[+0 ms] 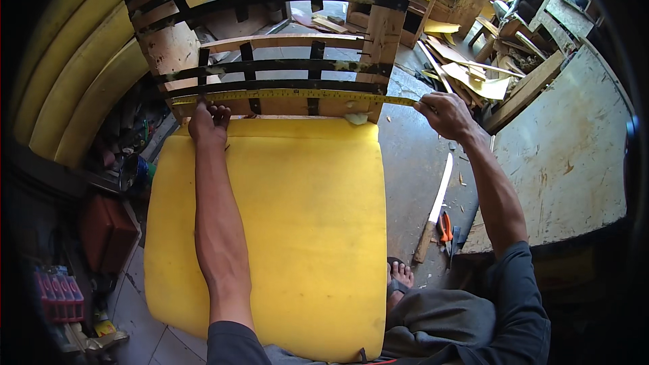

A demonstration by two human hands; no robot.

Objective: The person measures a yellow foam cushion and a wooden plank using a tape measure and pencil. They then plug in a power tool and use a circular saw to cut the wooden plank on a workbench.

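Note:
A yellow tape measure point(297, 93) stretches level across the lower part of a wooden frame point(382, 34) strung with black webbing straps point(280, 65). My left hand point(208, 124) pinches the tape near its left end, against the frame. At the other end my right hand point(443, 115) grips it just past the frame's right edge, fingers closed. Whether a tape case sits inside that hand is hidden. Below the tape lies a large yellow foam cushion point(304, 230), its far edge against the frame. My left forearm passes over the foam. A small whitish foam scrap point(356, 118) rests at the cushion's far right corner.
A long knife point(436, 209), orange-handled pliers point(445, 228) and a dark tool lie on the floor at right. Beyond them leans a worn board point(568, 149). Scrap wood point(473, 74) is heaped at far right. Curved yellow foam pieces point(88, 74) stand at left, near a reddish box point(108, 233).

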